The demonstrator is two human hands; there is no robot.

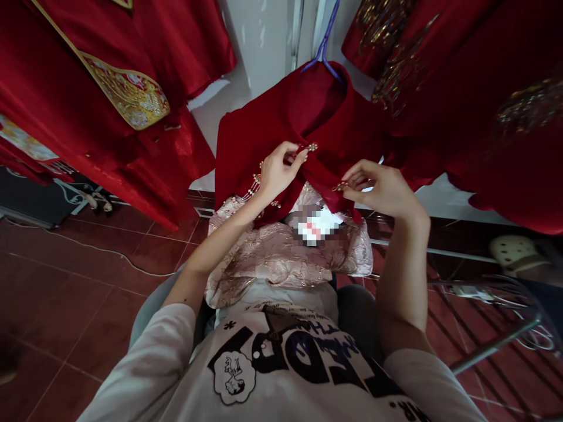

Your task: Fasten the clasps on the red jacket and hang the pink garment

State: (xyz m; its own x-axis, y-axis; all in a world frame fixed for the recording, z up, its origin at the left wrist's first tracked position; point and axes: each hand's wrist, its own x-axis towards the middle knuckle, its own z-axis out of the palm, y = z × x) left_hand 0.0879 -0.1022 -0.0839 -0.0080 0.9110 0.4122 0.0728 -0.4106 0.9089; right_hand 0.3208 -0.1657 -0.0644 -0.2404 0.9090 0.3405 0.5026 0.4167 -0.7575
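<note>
A dark red cape-like garment (255, 138) hangs from a purple hanger (324, 50) in front of me. My left hand (281, 169) is closed at its front edge, fingertips pinched at a beaded ornament (312, 147). Lower and to the right, my right hand (376, 186) pinches a small beaded ornament (340, 186) between thumb and fingers, beside the garment's other edge. Strings of beads (251, 186) trail near my left wrist. Shiny pink brocade fabric (264, 252) spreads across my lap under the garment. A bright, pixelated object (317, 225) lies on it.
Red garments with gold embroidery hang at left (132, 97) and right (444, 88). A metal rack (497, 346) stands at lower right, near a pale clog (512, 253). A white cable (118, 253) crosses the red tiled floor (57, 293) at left.
</note>
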